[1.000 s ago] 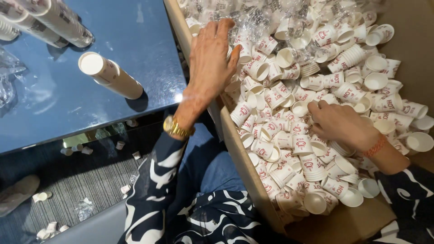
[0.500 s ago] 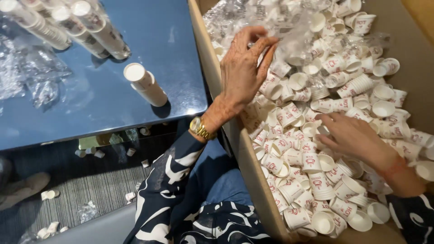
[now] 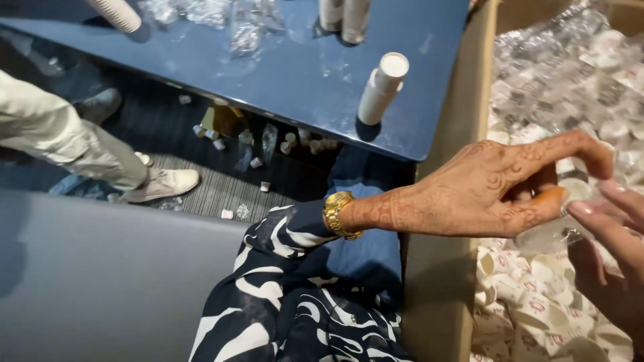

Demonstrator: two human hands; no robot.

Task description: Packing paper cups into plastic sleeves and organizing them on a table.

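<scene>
Two bare hands meet over a large brown cardboard box (image 3: 439, 281) filled with small white paper cups (image 3: 530, 305). The left hand (image 3: 493, 194), patterned with dark henna and wearing a gold wristwatch (image 3: 340, 214), reaches across the box wall with its fingers curled; thumb and fingers pinch a small clear plastic piece (image 3: 560, 228) just above the cups. The right hand (image 3: 614, 251) enters from the lower right edge, its fingers loosely spread and touching the same clear piece from the other side; whether it actually grips it cannot be told. Crumpled clear plastic wrap (image 3: 570, 74) covers the cups in the far part of the box. Left of the box stands a dark blue table (image 3: 268, 74), bearing an upright stack of nested white cups (image 3: 381, 90) near its edge. Below the table, loose cups lie scattered on the striped floor (image 3: 228, 181). Another person's pale trouser leg and white shoe (image 3: 164, 182) occupy the left side.
</scene>
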